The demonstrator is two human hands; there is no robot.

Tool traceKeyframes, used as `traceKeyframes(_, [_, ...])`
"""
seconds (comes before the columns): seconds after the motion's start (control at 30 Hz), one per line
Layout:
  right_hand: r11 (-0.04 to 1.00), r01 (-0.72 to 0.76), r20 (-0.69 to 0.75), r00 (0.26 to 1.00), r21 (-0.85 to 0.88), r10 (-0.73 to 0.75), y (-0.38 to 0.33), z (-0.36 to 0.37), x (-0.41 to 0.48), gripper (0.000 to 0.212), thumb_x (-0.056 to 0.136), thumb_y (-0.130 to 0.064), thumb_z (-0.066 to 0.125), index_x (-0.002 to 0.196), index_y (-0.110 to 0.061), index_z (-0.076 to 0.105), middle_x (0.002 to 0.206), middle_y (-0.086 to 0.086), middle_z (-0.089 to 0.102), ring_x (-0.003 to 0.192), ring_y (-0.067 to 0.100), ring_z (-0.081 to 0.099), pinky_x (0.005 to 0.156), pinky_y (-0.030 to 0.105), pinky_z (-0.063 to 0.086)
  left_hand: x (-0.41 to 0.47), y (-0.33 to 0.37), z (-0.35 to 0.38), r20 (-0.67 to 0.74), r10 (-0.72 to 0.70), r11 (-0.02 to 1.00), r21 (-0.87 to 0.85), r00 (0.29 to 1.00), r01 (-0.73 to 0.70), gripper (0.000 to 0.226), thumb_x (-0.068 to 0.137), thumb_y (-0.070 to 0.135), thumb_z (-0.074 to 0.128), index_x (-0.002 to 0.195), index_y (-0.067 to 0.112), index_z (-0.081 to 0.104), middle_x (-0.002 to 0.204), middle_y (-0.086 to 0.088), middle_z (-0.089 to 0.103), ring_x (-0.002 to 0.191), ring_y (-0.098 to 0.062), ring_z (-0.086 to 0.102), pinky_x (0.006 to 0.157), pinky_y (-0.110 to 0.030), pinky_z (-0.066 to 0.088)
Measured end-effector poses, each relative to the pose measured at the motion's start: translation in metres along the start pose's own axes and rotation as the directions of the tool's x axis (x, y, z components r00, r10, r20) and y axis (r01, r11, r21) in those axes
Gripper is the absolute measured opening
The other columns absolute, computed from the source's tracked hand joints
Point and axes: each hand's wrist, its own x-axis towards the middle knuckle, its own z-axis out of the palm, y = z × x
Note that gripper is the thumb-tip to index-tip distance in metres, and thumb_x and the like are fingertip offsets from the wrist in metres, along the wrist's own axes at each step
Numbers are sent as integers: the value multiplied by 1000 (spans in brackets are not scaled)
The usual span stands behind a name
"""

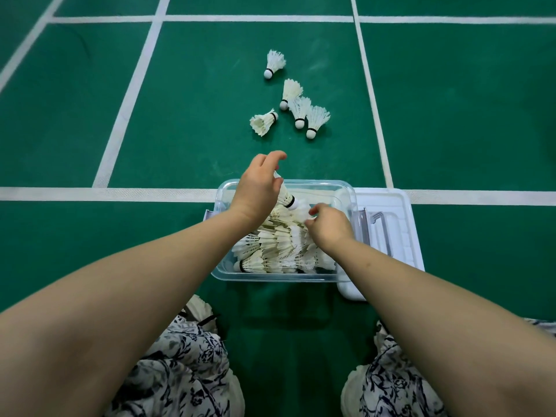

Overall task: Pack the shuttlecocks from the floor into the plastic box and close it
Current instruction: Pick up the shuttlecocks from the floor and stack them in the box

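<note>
A clear plastic box [278, 277] sits on the green floor in front of me, filled with several white shuttlecocks [279, 251]. My left hand [258, 188] hovers over the box's far left part, holding a shuttlecock [287, 198] with its cork pointing right. My right hand [329, 224] is inside the box, its fingers pinched on the feathers of the packed shuttlecocks. Several more shuttlecocks lie on the floor beyond the box: one far [274, 63], one on its side [263, 121], and a cluster of three [304, 111].
The white lid [391, 218] lies flat on the floor to the right of the box, touching it. White court lines [120, 194] cross the green floor. My knees in patterned fabric [180, 371] frame the bottom of the view.
</note>
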Motion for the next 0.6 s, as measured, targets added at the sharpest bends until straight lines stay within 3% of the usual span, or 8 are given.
traceKeyframes(0.13, [1000, 6, -80, 997, -9, -7, -6, -14, -2, 48, 85, -25, 58, 130, -18, 41, 114, 10, 61, 91, 29, 57, 68, 30, 42, 0, 7, 1, 6, 33, 999, -14, 999, -33, 41, 91, 2, 45, 131, 10, 45, 119, -13, 52, 98, -24, 52, 81, -20, 31])
traceKeyframes(0.3, [952, 304, -248, 925, 29, -288, -22, -33, -9, 65, 81, -28, 66, 138, -30, 36, 133, 5, 41, 120, 25, 44, 93, 35, 39, 3, 29, -4, 81, 120, 992, -43, 989, -117, 53, 88, 2, 48, 138, 15, 38, 123, -11, 49, 96, -27, 55, 87, -32, 41])
traceKeyframes(0.43, [932, 364, -375, 865, 10, -333, -30, -47, -17, 54, 83, -31, 61, 134, -31, 43, 132, 3, 41, 122, 25, 40, 98, 37, 37, 6, 45, -9, 86, 149, 988, -62, 985, -144, 64, 84, 1, 52, 142, 20, 32, 123, -8, 48, 89, -23, 54, 85, -33, 42])
traceKeyframes(0.6, [939, 324, -354, 870, -113, -343, -20, -54, -21, 22, 86, -31, 59, 107, -22, 62, 121, -1, 49, 117, 23, 39, 94, 33, 28, 1, 54, -6, 122, 217, 976, -48, 969, -213, 60, 87, 5, 50, 143, 20, 32, 123, -10, 48, 82, -19, 48, 82, -36, 44])
